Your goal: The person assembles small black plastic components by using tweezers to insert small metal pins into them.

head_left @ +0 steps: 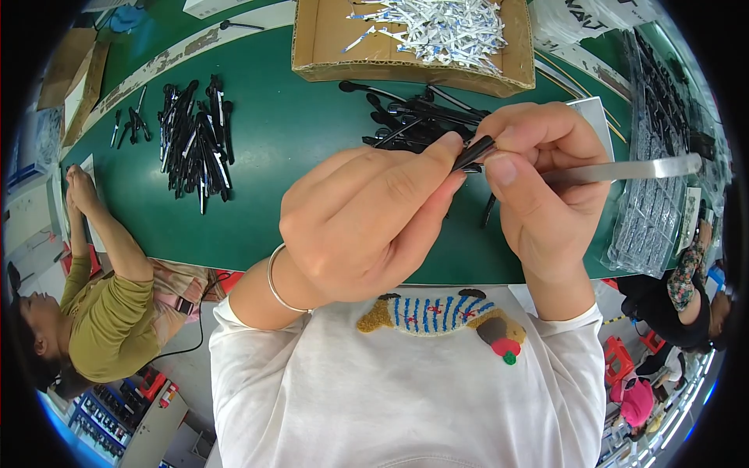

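Observation:
My left hand (pixel 367 207) is closed, pinching a slim black stick-like part (pixel 473 154) between thumb and forefinger. Its end points toward my right hand (pixel 550 183), whose thumb and forefinger pinch together right at that end. Silver metal tweezers (pixel 624 170) are tucked in my right hand, their flat back end sticking out to the right. Whatever lies between the right fingertips is too small to make out. Just behind my hands lies a loose pile of similar black parts (pixel 398 117), partly hidden by the fingers.
A cardboard box (pixel 413 72) of white and blue strips stands at the back. Another heap of black parts (pixel 195 140) lies left on the green table (pixel 273 117). Clear plastic trays (pixel 647 179) line the right. A co-worker (pixel 113 312) sits at the left, another person (pixel 671 304) at the right.

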Motion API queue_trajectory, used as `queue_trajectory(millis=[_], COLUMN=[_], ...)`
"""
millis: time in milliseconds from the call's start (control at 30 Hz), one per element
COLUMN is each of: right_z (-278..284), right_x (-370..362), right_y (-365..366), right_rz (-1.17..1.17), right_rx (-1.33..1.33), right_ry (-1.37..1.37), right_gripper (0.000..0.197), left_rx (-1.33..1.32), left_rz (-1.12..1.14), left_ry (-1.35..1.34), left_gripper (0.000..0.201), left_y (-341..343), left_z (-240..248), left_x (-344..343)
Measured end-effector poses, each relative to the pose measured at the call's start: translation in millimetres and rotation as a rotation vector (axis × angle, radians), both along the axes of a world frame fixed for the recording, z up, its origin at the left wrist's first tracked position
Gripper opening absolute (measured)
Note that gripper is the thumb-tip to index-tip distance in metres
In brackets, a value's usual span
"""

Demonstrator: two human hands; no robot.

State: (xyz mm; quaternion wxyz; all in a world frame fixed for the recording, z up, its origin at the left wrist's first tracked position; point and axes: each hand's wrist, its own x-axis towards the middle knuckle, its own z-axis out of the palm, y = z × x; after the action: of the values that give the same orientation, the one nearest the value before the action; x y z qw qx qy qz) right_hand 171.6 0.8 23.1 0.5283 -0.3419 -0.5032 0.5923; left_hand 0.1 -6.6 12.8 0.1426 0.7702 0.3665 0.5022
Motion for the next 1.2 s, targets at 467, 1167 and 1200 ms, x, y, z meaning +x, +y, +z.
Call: queue_trajectory(millis=[467,1167,1200], right_z=[1.1,-1.7,-2.2], right_x=[4.3,1.6,1.3], right_y=[1.7,4.6,4.9], right_rz=[-0.037,-0.137,-0.142], right_rx=[0.213,0.509,0.53], right_ry=[-0.221,-0.46,-0.47], right_gripper=[0.018,0.017,0.016], left_rx=[-0.018,-0.079,-0.079], left_rz=[0.005,-0.04,-0.039], left_ry=[0.028,-0.061,-0.06], left_gripper=[0.022,0.022,0.022], left_y=[-1.3,-1.7,-1.8], left_z=[3.5,1.4,1.2], left_x=[0.8,-2.3,-2.3])
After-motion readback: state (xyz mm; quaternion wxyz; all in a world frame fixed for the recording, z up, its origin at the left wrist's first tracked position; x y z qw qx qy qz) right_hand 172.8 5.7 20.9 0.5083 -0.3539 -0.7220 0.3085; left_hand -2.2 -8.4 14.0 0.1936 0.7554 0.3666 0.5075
